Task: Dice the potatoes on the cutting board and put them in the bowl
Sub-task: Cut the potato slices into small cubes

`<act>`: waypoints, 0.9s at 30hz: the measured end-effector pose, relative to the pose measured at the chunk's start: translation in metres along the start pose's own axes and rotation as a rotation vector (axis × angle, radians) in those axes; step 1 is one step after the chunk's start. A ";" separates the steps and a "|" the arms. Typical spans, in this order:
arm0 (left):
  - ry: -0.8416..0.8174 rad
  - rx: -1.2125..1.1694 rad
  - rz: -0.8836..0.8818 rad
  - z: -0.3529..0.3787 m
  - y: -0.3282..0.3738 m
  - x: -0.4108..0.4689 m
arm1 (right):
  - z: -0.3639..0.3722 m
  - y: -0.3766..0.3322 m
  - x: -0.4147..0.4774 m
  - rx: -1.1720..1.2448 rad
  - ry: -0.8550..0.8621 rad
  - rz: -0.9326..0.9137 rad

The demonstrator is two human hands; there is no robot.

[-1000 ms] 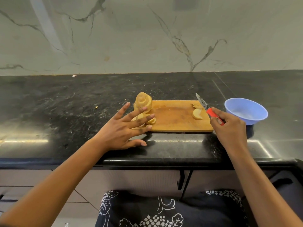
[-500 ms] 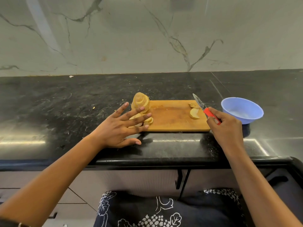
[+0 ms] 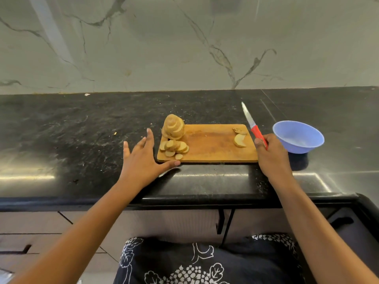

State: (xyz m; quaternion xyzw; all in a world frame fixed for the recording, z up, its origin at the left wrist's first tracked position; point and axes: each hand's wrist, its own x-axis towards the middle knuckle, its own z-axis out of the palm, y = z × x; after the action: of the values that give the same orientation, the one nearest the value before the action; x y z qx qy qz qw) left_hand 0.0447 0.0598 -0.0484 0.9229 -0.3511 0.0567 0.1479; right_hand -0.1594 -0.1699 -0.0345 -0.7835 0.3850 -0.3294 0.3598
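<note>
The potato slices (image 3: 174,146) lie fanned at the near left of the cutting board (image 3: 211,144). A taller stack (image 3: 173,127) of rounds leans just beyond them at the far left corner, and two pale offcuts (image 3: 239,141) sit at the right end. They look tan-skinned and cream inside. I judge them firm, light and a little wet, so likely to slide; I would gather a few flat and press down on top with my fingertips.

My left hand (image 3: 141,160) is spread, thumb touching the board's near edge. My right hand (image 3: 270,154) grips the red-handled knife (image 3: 253,126), blade pointing away. The blue bowl (image 3: 298,136) stands just right of the board on the dark tabletop (image 3: 82,130).
</note>
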 end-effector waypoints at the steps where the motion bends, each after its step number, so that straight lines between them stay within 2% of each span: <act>1: -0.021 0.014 0.001 0.002 0.002 0.000 | 0.003 -0.002 0.002 0.006 -0.028 0.027; 6: -0.063 0.051 0.038 -0.004 0.012 -0.001 | 0.011 -0.012 0.003 0.040 -0.139 0.114; 12: -0.057 0.080 0.020 -0.012 0.018 -0.017 | 0.005 -0.008 0.004 0.051 -0.153 0.146; 18: -0.089 0.089 -0.058 -0.017 0.025 -0.029 | -0.002 0.001 0.001 0.055 -0.119 0.089; 21: 0.066 -0.016 -0.056 -0.022 0.035 -0.033 | -0.004 0.005 0.006 0.039 -0.098 0.061; 22: 0.157 -0.092 0.006 -0.023 0.040 -0.034 | -0.005 0.006 0.007 0.046 -0.093 0.053; 24: 0.301 -0.199 0.256 -0.021 0.058 -0.033 | -0.005 0.009 0.008 0.099 -0.086 0.048; 26: 0.303 -0.233 0.496 -0.018 0.086 -0.026 | -0.006 0.010 0.009 0.172 -0.078 0.059; 27: 0.222 -0.245 0.547 -0.015 0.101 -0.020 | -0.007 0.010 0.010 0.213 -0.072 0.073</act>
State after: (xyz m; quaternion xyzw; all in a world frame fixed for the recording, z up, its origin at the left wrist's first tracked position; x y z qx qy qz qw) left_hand -0.0376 0.0055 -0.0143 0.7579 -0.5720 0.1518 0.2745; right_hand -0.1636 -0.1850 -0.0370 -0.7375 0.3629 -0.3267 0.4665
